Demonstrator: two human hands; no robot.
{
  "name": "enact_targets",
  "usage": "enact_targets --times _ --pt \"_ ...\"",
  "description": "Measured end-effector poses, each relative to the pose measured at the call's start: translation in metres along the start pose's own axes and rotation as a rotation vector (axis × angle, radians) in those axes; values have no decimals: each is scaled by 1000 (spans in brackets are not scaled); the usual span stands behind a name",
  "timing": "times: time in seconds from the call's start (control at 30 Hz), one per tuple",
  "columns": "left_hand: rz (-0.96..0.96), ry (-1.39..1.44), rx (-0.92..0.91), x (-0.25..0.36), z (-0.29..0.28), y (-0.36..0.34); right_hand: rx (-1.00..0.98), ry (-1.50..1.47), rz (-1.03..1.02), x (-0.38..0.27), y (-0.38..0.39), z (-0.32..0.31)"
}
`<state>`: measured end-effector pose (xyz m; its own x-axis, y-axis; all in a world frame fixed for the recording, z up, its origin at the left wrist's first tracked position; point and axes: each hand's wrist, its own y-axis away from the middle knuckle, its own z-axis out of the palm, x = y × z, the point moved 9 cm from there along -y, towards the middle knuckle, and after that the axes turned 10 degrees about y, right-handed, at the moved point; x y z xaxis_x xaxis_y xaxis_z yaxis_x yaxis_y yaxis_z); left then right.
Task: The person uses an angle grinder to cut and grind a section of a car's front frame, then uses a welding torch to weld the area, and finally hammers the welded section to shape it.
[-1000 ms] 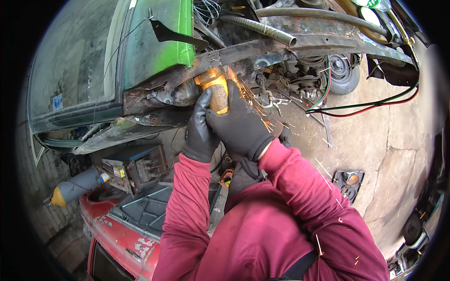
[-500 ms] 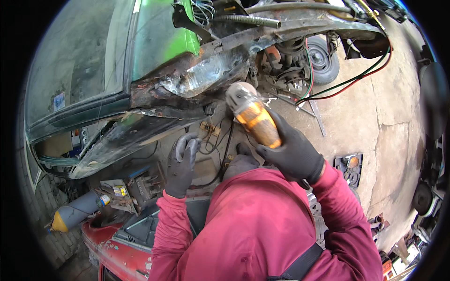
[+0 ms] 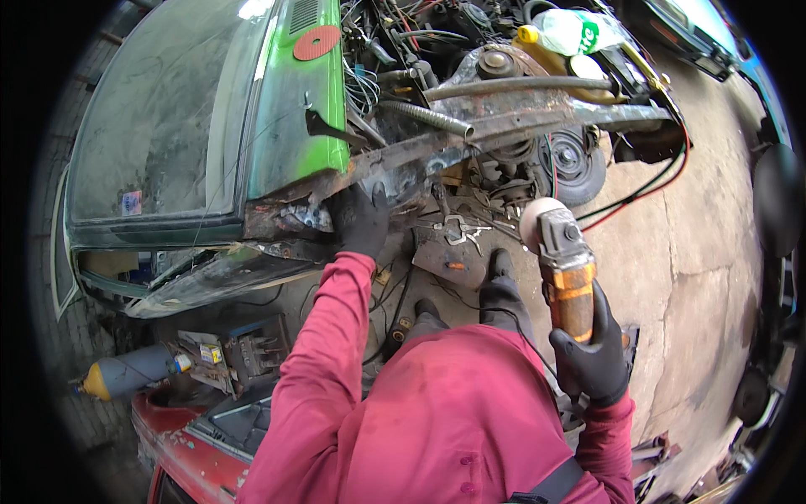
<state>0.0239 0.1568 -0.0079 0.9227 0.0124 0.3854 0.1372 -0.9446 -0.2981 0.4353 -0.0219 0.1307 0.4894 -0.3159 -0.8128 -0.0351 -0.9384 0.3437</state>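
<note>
Grinder point(image 3: 567, 273) swung clear, grinding likely paused. Right hand point(image 3: 592, 357) gripping it, 4 o'clock; left hand point(image 3: 363, 223) now up at car body point(image 3: 290, 160), 10 o'clock, can't tell finger closure.

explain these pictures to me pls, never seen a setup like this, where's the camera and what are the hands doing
There is no robot here, just a person in dark gloves. Every picture comes from one wide-lens camera on the head, looking down, so straight edges bend near the rim.

The right hand grips an angle grinder, a handheld power tool with a disc at its head. The left hand is at the rusty bodywork of a car.

A red disc lies on the car near the windscreen. Below is a concrete floor.
</note>
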Motion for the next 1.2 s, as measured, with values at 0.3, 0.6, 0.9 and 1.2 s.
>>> enact_targets --times 0.3,0.6,0.9,1.2 --pt "-47 -398 -32 14 64 -32 -130 -103 21 10 -99 -83" --pt "-266 669 442 18 36 -116 -266 -105 15 4 -150 -102" --pt "-31 570 386 38 19 -194 -282 -84 106 8 -140 -105" --pt "174 283 415 54 15 -162 -279 -75 96 12 -128 -96"
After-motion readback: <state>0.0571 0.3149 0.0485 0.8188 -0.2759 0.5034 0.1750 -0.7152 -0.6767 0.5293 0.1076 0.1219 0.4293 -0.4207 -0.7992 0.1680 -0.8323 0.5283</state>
